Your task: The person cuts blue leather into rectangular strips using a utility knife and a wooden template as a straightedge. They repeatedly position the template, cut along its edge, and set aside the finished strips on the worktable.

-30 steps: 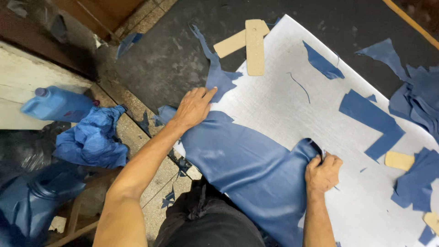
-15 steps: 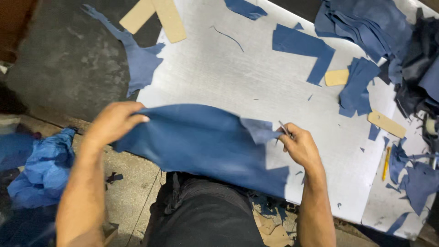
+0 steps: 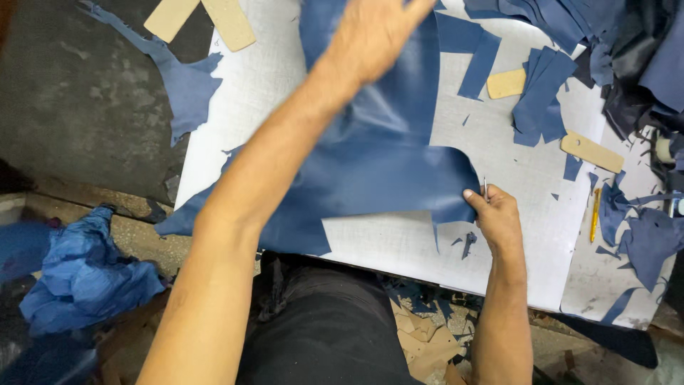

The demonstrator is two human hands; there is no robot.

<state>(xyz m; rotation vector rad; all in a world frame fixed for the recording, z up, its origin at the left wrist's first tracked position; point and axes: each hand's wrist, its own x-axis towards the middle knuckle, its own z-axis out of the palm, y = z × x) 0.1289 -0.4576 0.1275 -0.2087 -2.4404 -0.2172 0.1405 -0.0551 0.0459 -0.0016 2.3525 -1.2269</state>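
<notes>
One big blue leather sheet (image 3: pixel 370 171) lies spread on the white cutting board (image 3: pixel 406 246). The left hand (image 3: pixel 374 32) rests flat and open on it. The right hand (image 3: pixel 496 214) pinches its edge, holding a thin blade. Small blue scraps (image 3: pixel 541 100) lie near.

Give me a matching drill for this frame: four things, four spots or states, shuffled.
Things:
1. left hand
2. right hand
3. yellow pen
4. crumpled blue cloth

Spots or states:
A. on the floor, left of the board
B. flat on the blue sheet, far side
C. lying on the board, near its right edge
D. pinching the sheet's near right edge

Pairs: 1-B, 2-D, 3-C, 4-A
</notes>
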